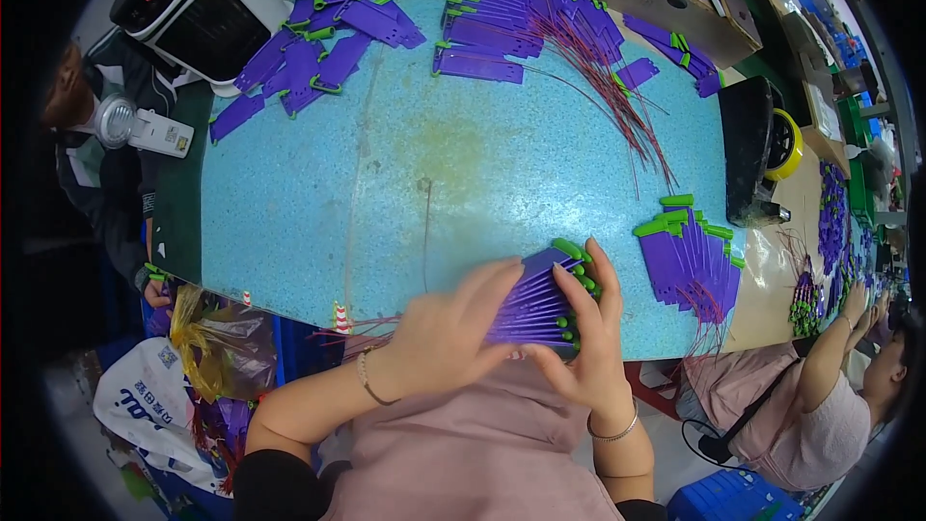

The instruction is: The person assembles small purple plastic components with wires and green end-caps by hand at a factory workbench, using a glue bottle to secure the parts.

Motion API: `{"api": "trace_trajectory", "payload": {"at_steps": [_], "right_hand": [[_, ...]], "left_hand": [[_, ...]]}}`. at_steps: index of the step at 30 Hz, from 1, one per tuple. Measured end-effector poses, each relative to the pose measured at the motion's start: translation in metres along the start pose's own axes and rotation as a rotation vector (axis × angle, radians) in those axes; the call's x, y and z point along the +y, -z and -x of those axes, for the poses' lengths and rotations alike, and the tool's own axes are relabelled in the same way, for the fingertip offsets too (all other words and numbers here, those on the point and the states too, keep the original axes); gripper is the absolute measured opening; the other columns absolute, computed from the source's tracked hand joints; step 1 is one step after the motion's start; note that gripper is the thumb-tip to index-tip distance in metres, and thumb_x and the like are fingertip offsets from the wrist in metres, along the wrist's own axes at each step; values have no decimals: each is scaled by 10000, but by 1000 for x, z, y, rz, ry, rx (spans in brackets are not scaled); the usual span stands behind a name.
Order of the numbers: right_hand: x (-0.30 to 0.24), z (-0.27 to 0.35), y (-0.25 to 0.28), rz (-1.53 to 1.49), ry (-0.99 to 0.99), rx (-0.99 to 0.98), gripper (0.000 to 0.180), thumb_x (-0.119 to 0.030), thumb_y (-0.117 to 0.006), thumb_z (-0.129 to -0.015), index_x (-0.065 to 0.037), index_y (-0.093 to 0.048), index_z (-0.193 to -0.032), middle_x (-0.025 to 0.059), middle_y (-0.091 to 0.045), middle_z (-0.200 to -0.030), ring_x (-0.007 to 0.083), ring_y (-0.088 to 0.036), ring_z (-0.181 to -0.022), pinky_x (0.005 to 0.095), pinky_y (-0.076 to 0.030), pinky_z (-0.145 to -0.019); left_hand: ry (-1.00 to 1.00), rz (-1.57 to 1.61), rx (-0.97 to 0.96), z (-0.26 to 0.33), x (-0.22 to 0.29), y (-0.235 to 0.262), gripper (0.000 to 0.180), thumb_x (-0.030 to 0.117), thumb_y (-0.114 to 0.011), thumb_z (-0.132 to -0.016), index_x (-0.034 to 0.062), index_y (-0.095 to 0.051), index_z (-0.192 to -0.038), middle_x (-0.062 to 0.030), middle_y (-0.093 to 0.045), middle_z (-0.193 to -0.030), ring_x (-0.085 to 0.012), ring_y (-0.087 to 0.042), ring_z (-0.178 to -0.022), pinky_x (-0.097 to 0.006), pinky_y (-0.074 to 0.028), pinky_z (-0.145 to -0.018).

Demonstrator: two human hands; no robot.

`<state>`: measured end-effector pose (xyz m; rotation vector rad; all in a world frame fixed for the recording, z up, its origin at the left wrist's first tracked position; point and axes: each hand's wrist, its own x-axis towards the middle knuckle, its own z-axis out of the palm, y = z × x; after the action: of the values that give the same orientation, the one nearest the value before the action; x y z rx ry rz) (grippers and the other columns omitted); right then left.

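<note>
Near the front edge of the table I hold a bundle of flat purple pieces with green ends [529, 307] between both hands. My left hand [446, 333] is closed round the bundle's left side, its fingers slightly blurred. My right hand [590, 352] grips the opposite side by the green ends, thumb below and fingers above. Thin red wires [371, 330] trail out to the left under my left hand. Closest to my right hand, a fanned stack of similar purple pieces [687, 265] lies on the table with its red wires hanging over the edge.
On the blue table [299, 203], loose purple pieces [313, 48] lie at far left and a wired row [492, 19] at the back. A white heater-like device [207, 14] stands back left; yellow tape [786, 145] is at right. Other people [820, 405] sit on both sides.
</note>
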<state>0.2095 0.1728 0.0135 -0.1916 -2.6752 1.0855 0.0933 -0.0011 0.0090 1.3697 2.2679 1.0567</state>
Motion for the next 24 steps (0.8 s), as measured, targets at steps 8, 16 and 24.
{"api": "trace_trajectory", "payload": {"at_steps": [8,16,24], "right_hand": [[1,4,4,-68,-32,-34,763,-297,-797,-737,-34,-472,-1376,292,-271,-1495,431,-370,-1306,481,-289,-1060],[0,37,1,72,52,156,506,-208,-827,-683,-65,-613,-1119,176,-513,-1229,352,-493,-1143,440,-366,-976],[-14,20,0,-23,-62,199,392,-41,-781,-739,2,-568,-1066,182,-572,-1077,321,-598,-941,369,-503,-797]], "left_hand": [[-53,24,-94,-2,-6,8,770,306,-752,-753,-46,-422,-1354,-193,-536,-1313,-311,-658,-977,-330,-551,-671],[-81,0,22,0,-3,2,739,286,-753,-735,-45,-465,-1330,-186,-569,-1277,-285,-684,-876,-318,-548,-620],[-27,-7,4,0,-3,0,762,302,-751,-745,-46,-446,-1350,-209,-558,-1276,-304,-673,-922,-333,-554,-645]]}}
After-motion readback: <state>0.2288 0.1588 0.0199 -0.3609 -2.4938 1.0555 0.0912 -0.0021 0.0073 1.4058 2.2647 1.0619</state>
